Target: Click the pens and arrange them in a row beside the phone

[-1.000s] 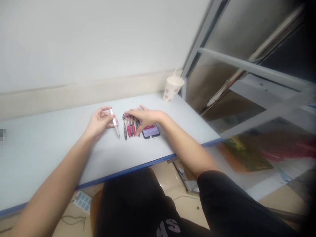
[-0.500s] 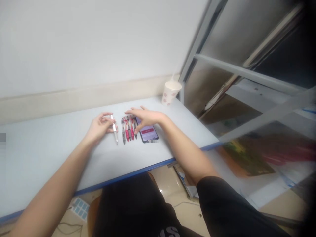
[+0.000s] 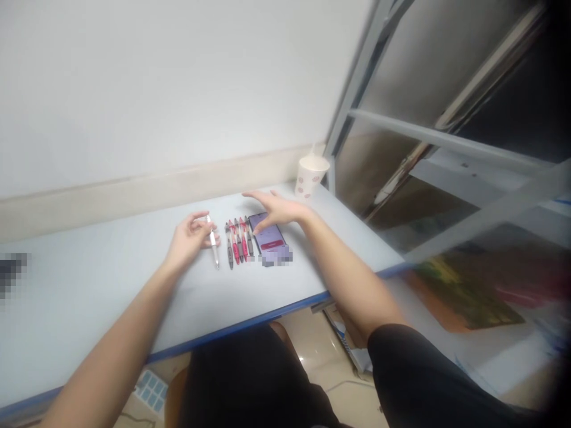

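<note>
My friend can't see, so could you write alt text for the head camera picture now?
A person's left hand holds a white pen at a pale table, and the open right hand is spread over a phone. Red and gray pens lie side by side between pen and phone, and a paper cup stands farther back.

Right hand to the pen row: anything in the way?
Nothing visible stands up between the right hand and the row of pens. The phone lies flat beside the row, partly under that hand in view; being flat, it probably wouldn't block.
</note>
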Available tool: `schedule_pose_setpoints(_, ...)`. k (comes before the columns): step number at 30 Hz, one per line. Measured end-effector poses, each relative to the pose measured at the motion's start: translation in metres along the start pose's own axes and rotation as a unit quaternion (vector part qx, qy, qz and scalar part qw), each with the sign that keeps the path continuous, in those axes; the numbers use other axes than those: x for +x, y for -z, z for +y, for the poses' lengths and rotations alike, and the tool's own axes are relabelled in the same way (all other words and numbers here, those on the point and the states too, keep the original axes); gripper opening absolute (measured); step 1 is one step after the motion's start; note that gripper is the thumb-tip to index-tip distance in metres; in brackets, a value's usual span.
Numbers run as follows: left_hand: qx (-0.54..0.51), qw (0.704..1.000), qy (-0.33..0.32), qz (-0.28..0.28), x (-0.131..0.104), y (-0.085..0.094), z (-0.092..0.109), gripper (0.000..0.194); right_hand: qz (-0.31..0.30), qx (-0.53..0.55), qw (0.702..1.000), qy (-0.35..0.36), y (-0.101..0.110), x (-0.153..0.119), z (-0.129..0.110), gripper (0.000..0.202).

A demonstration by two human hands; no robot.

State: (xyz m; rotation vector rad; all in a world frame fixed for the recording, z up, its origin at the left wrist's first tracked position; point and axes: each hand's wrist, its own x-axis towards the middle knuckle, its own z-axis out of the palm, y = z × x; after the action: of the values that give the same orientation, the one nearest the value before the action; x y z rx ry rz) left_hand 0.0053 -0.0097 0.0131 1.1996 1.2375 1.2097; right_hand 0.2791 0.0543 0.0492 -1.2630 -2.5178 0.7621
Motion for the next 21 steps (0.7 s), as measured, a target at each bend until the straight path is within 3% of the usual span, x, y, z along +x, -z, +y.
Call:
schedule_pose_setpoints(8, 0.027, 0.999, 0.014, -0.016, 0.003, 0.003, -0.006, 0.040, -0.083, -0.048, 0.995, 0.033, -0.013, 0.004, -0.004, 0.130)
schedule_pose_setpoints(15, 0.065, 0.998, -0.009, -0.015, 0.008, 0.003, -0.012, 0.041, -0.103, -0.080, 0.989, 0.068, -0.032, 0.006, -0.017, 0.122)
schedule_pose_setpoints(21, 0.076, 0.997, -0.022, -0.021, 0.010, 0.006, -0.013, 0.035, -0.091, -0.087, 0.990, 0.064, -0.036, 0.006, -0.017, 0.123)
